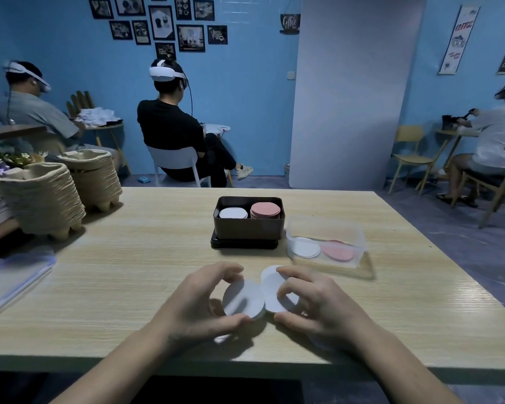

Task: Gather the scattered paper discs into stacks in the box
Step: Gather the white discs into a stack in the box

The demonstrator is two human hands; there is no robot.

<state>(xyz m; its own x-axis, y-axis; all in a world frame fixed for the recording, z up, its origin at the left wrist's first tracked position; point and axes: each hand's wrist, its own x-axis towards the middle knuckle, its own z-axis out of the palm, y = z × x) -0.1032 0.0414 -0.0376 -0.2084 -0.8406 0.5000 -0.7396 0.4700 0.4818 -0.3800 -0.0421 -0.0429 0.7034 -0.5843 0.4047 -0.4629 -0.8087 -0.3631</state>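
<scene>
While I work low over the near middle of the tabletop (129, 258), my left hand (199, 301) is curled round a small bunch of white discs (242, 298), fingers (225, 269) on its far rim and thumb on its near rim, clamped so that the bunch sits tilted up off the wood. My right hand (318, 304) pinches a second white bunch (270, 287) just beside it, fingers on the far edge and face, thumb below the near edge. The two bunches meet in the middle, touching or overlapping, I cannot tell which. Farther back, at the centre of the tabletop, the dark box (247, 228) stands on a dark lid (244, 244) and holds a white stack (233, 213) on the left and a pink stack (265, 210) on the right, side by side. Just right of the box, a clear tub (327, 225) holds a few flat white discs (305, 247) and pink discs (337, 250). Two piles of pulp trays (41, 199) stand at the left edge, with a clear zip bag (12, 275) nearer me.
</scene>
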